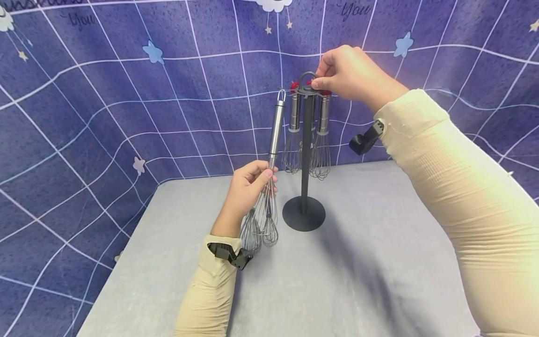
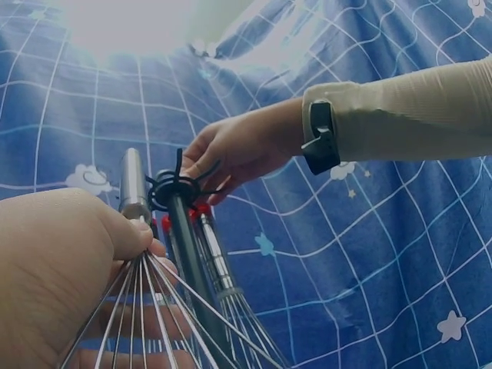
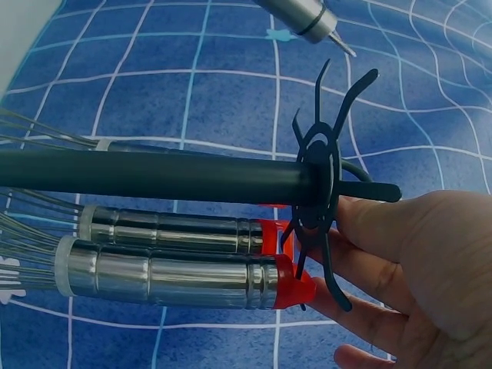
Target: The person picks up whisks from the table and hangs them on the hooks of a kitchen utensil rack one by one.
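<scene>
My left hand (image 1: 249, 189) grips a metal whisk (image 1: 276, 128) where its wires meet the handle. The whisk is tilted, with its looped handle end up and to the right. Two more whisk heads (image 1: 251, 234) show below that hand, partly overlapped by the held whisk's wires. Beside it stands a black whisk stand (image 1: 306, 150) with a round base and a ring of hooks on top. My right hand (image 1: 351, 72) pinches this hook ring between thumb and fingers. Several whisks with red-ended steel handles (image 3: 177, 277) hang from the stand.
The stand's base rests on a grey tabletop (image 1: 168, 262). Close behind hangs a blue cloth backdrop (image 1: 202, 121) with white grid lines and stars. Each sleeve carries a black wrist camera (image 1: 366, 138) near the cuff.
</scene>
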A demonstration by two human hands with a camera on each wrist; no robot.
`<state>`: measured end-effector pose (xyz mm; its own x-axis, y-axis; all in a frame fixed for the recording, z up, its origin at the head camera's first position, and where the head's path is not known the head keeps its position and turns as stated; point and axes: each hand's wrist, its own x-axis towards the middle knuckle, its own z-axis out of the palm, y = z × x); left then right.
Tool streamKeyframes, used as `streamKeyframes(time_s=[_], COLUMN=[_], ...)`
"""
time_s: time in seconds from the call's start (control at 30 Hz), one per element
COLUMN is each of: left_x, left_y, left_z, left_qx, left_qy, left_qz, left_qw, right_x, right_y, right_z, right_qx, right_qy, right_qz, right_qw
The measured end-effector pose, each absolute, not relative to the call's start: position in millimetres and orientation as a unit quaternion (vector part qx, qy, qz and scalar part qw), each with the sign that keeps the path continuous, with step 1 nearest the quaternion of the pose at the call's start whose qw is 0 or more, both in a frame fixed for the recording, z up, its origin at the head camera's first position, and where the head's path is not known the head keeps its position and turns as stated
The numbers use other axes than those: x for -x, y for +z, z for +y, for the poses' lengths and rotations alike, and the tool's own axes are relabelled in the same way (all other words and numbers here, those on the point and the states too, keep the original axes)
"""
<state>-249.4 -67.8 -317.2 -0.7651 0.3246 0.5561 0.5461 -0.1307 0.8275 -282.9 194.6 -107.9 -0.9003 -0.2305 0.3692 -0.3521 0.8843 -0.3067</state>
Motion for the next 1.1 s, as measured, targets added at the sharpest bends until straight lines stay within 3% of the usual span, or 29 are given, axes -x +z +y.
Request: streamKeyframes(time_s=[0.47, 1.1], left_x=[263.4, 292.7], left_y=[-325.6, -353.4], left_z=[-58.3, -45.3], left_qx=[0.326, 0.298], left_qy=[-0.674, -0.634], left_qz=[-0.662, -0.708], left_qw=[0.034, 0.087], right_x=[284.4, 283.2], right_y=[-107.7, -109.9], right_z=[194.6, 193.2], right_qx=[-0.151, -0.145], right_qy=[0.185, 0.190], right_qz=[-0.957, -0.956], right_qw=[0.165, 0.172])
